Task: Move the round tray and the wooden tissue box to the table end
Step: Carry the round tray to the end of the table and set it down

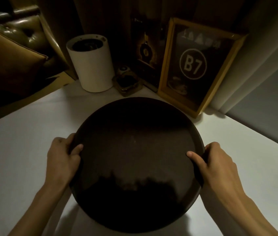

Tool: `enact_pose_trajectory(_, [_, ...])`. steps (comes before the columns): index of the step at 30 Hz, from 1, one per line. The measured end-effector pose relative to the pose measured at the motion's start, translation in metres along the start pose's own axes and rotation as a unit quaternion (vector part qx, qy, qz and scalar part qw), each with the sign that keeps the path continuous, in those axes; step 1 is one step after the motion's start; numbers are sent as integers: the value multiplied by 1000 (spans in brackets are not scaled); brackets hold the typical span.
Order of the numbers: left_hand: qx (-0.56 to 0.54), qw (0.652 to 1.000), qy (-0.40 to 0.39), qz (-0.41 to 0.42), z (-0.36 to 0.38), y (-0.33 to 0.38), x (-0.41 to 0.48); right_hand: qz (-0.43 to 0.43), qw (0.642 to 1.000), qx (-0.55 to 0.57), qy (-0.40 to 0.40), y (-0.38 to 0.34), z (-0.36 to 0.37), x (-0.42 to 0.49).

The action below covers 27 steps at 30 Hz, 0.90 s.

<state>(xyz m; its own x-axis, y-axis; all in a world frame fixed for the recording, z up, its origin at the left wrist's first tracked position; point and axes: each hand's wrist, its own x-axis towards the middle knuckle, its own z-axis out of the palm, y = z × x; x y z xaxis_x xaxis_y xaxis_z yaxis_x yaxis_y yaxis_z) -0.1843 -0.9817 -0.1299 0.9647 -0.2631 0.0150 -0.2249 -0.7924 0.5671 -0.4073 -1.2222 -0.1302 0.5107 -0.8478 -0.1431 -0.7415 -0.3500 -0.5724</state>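
Round tray, dark brown and empty, held between both hands over the white bench; a shadow beneath its near edge falls on the bench, but whether the tray is lifted clear or resting cannot be told. The left hand is closed on the tray's left rim, thumb lying on the inner surface and the remaining fingers curled under the edge. The right hand is closed on the opposite rim in the same manner, thumb pressed on the inner surface, other fingers wrapped below and hidden. Both forearms enter from the lower corners. Beyond the hands, past the tray's far rim, several objects stand along the far end of the bench: a white cylindrical container ahead of the left hand, with dark contents that cannot be identified; a small dark holder just to its right, near the tray's far edge; and a wood-framed sign marked "B7", ahead of the right hand, leaning upright against the wall. Left of the left hand, off the bench, a padded leather seat with a cushion. Right of the right hand, a grey wall borders the bench.
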Motion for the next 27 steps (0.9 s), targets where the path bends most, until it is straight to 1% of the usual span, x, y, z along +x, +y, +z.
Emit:
enact_pose_trajectory(1, [-4, 1000, 8, -2, 3, -3, 3, 0, 1000, -11, 2, -2, 2, 3])
enact_pose_trajectory(4, [-31, 998, 47, -40, 9, -7, 15, 10, 1000, -19, 5, -12, 4, 8])
enact_pose_trajectory(6, [-23, 996, 70, -47, 12, -4, 21, 22, 999, -28, -1, -18, 2, 10])
enact_pose_trajectory(8, [0, 996, 77, -38, 13, -3, 25, 30, 999, -42, -10, -21, 2, 11])
enact_pose_trajectory(12, [30, 995, 81, -41, 15, -4, 28, 40, 996, -73, -12, -24, 2, 13])
enact_pose_trajectory(17, [70, 994, 78, -45, 16, -1, 35, 37, 995, -86, -18, -27, 1, 17])
enact_pose_trajectory(20, [60, 994, 66, -55, 17, -3, 38, 43, 995, -83, -19, -29, 2, 16])
enact_pose_trajectory(23, [26, 996, 66, -54, 18, -9, 39, 45, 995, -85, -10, -29, 4, 15])
enact_pose_trajectory(27, [-3, 997, 62, -49, 19, -14, 43, 48, 996, -75, -23, -30, 3, 18])
